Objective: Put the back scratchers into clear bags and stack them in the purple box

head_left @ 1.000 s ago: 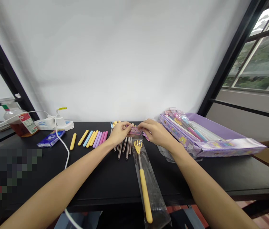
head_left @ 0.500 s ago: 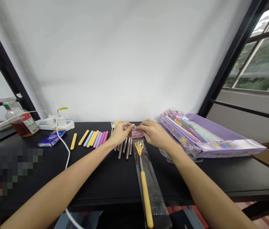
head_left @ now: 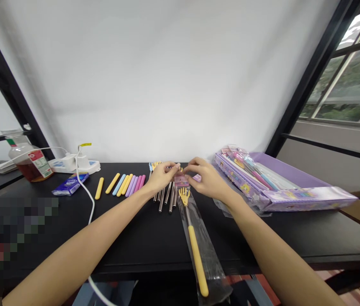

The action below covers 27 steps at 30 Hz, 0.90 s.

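Observation:
A yellow back scratcher [head_left: 195,255] lies lengthwise in a clear plastic bag [head_left: 210,255], its claw end pointing away from me. At the bag's far end is a pink header card [head_left: 181,182]. My left hand [head_left: 163,175] is closed in a pinch just above the card, on something too small to make out. My right hand [head_left: 206,178] has its thumb and fingers curled at the card's right side, close to the left fingertips. Beside and partly behind my left hand lie several metal rods [head_left: 166,199] with yellow and blue claw heads [head_left: 156,164].
Several coloured handles [head_left: 125,185] lie in a row on the black table [head_left: 141,238]. A purple box [head_left: 307,199] holding packaged scratchers stands right. Left are a blue packet [head_left: 70,185], a power strip [head_left: 95,165], a bottle [head_left: 30,159] and a white cable [head_left: 90,202].
My right fingers have spread slightly and moved a little from the left fingertips, showing more of the pink card. The bagged scratcher's near end has shifted slightly up and right.

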Tool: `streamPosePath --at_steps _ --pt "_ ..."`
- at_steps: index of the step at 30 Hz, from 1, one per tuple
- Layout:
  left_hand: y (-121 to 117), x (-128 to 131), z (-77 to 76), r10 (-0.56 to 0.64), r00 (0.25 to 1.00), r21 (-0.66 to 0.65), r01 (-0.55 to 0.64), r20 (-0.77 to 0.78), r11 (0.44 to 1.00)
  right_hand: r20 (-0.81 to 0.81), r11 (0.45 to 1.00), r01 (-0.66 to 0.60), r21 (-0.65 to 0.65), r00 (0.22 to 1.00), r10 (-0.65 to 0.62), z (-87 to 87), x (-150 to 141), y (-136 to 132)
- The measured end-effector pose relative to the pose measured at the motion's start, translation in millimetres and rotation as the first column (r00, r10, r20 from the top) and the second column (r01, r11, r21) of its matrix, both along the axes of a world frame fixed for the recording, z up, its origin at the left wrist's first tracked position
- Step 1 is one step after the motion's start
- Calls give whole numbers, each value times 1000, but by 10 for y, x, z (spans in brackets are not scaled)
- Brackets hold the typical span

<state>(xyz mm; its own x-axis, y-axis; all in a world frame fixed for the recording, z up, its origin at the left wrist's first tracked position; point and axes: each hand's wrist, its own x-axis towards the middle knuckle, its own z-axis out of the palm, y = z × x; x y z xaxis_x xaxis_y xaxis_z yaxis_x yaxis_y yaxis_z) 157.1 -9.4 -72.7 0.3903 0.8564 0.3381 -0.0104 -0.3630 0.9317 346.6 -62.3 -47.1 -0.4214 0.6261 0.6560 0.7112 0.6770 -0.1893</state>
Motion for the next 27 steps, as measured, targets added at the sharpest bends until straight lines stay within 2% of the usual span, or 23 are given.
streamPosePath --at_steps 3,6,8,10,13,17,20,23,25,27 --pt "-28 -14 4 -18 995 76 25 -94 997 -113 994 103 -26 988 -105 31 34 31" --pt "-35 -33 -1 -31 994 53 37 -108 998 -121 973 155 -172 977 -177 41 71 57" --pt "-28 -44 4 -18 991 28 22 -136 999 -90 935 135 -328 981 -173 32 91 68" --pt "-27 -56 17 -6 984 56 16 -177 998 -83 882 83 -464 987 -137 15 105 76" --pt "-57 -77 42 -49 971 149 86 -235 985 -151 820 -23 -572 986 -78 -11 120 90" --pt "-117 -99 55 -169 943 119 210 -286 970 -273 805 -98 -584 959 -81 -11 129 108" --pt "-137 -90 76 -163 941 153 216 -298 964 -327 854 -108 -509 942 -76 21 123 109" --pt "-147 -60 125 -178 963 111 203 -200 973 -388 889 -93 -449 916 -100 62 98 86" --pt "-148 -41 167 -147 983 51 154 -112 987 -437 868 -88 -489 886 -157 93 79 51" --pt "-139 -39 214 -36 999 48 37 -21 998 -452 802 -117 -585 868 -203 127 67 4"
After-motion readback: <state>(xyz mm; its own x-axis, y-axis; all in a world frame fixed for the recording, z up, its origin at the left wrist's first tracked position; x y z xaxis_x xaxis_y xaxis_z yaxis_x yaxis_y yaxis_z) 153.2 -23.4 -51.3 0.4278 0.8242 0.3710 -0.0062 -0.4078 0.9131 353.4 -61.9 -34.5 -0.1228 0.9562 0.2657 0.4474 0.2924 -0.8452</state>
